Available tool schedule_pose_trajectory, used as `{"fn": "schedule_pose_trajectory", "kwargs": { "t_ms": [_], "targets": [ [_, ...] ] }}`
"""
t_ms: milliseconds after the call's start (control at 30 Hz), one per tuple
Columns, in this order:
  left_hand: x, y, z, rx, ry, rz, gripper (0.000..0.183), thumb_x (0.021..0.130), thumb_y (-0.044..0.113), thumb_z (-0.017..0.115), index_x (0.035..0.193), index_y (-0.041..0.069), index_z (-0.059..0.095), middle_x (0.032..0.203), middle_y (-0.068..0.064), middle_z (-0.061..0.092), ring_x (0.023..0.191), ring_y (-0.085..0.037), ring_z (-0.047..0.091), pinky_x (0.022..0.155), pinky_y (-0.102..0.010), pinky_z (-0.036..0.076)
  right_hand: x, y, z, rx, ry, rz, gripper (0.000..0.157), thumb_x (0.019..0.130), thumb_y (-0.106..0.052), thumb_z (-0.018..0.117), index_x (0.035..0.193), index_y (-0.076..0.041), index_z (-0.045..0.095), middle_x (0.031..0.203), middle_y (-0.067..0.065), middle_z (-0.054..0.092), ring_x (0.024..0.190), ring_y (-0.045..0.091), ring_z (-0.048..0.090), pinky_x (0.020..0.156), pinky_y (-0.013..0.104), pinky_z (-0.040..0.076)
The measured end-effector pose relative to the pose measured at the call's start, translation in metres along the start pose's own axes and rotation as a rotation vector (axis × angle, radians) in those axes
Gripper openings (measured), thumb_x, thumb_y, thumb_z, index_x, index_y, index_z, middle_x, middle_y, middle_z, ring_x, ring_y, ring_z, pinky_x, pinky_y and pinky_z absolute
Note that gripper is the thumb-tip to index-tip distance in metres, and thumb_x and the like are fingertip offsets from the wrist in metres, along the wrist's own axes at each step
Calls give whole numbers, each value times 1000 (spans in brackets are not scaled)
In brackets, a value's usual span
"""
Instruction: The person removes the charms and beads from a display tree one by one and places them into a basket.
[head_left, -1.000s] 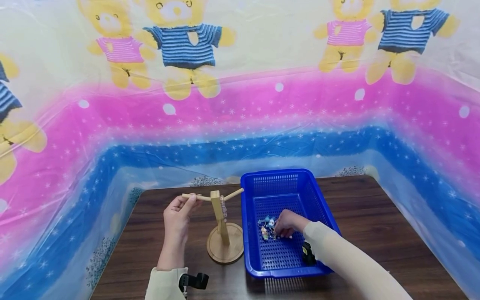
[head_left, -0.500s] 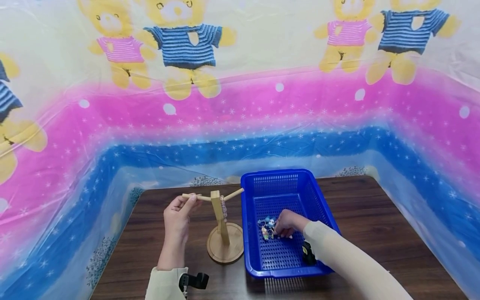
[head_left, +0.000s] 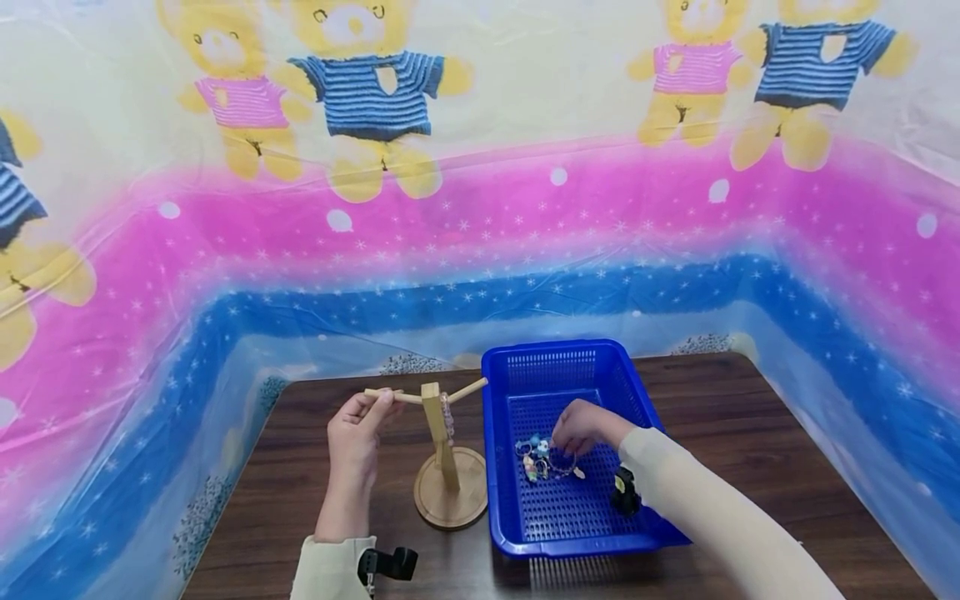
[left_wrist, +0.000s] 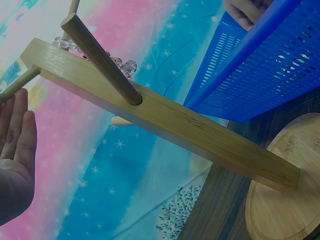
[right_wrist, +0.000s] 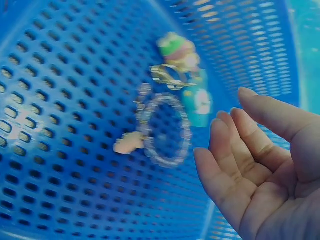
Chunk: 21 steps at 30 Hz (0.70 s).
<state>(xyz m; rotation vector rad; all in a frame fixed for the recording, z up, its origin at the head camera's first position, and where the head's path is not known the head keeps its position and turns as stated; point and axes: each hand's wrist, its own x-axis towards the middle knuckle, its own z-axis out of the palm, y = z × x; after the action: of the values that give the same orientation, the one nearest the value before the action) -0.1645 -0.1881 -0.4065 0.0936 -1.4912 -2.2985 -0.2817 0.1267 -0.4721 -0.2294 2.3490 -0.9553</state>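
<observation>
My left hand [head_left: 354, 442] pinches the left peg [head_left: 405, 397] of a wooden jewelry stand [head_left: 442, 442] between thumb and fingers. A clear beaded bracelet [head_left: 448, 417] hangs on the stand, close to the post. Inside the blue basket [head_left: 517, 546], my right hand [head_left: 585, 425] hovers over several trinkets, its fingers loosely bent and holding nothing. In the right wrist view, a beaded bracelet [right_wrist: 186, 132] with a pale charm [right_wrist: 128, 143] lies apart from the fingertips. Beyond it are gold-coloured rings [right_wrist: 165, 77], a green and pink charm [right_wrist: 175, 46] and a blue piece [right_wrist: 200, 112].
The stand's round base [head_left: 427, 504] sits on the dark wood table [head_left: 750, 433], right beside the basket's left wall. Its right peg [head_left: 471, 387] reaches to the basket rim. A cloth printed with bears [head_left: 480, 225] surrounds the table's back and sides.
My right hand has risen from the trinkets and shifted slightly back, uncovering the bracelet and pale charm in the basket. My left hand keeps its place on the peg.
</observation>
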Motion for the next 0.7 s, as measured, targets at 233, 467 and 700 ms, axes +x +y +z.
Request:
{"fn": "schedule_pose_trajectory", "kwargs": {
  "t_ms": [233,467,700],
  "targets": [
    [1,0,1,-8,6,-7,34,97,-9,59,80,17,72,79,7,78,75,-3,76,77,-19,65,-11,-11,-17,104,26,-60,21,97,-13,65,109,1,75,118,17,75,86,21,68,83,39,64],
    [1,1,1,-18,-4,-5,34,97,-10,59,81,17,73,79,7,79,76,-3,76,77,-19,65,-34,-34,-11,374,118,-215,30,102,-19,63,123,3,67,121,19,70,106,31,70,99,46,63],
    [1,1,0,-15,-14,-5,33,97,-10,59,81,16,72,80,6,79,77,-4,76,78,-19,65,-60,-62,1,599,182,-366,31,101,-18,64,124,4,66,105,-1,72,91,10,70,92,36,65]
  ]
}}
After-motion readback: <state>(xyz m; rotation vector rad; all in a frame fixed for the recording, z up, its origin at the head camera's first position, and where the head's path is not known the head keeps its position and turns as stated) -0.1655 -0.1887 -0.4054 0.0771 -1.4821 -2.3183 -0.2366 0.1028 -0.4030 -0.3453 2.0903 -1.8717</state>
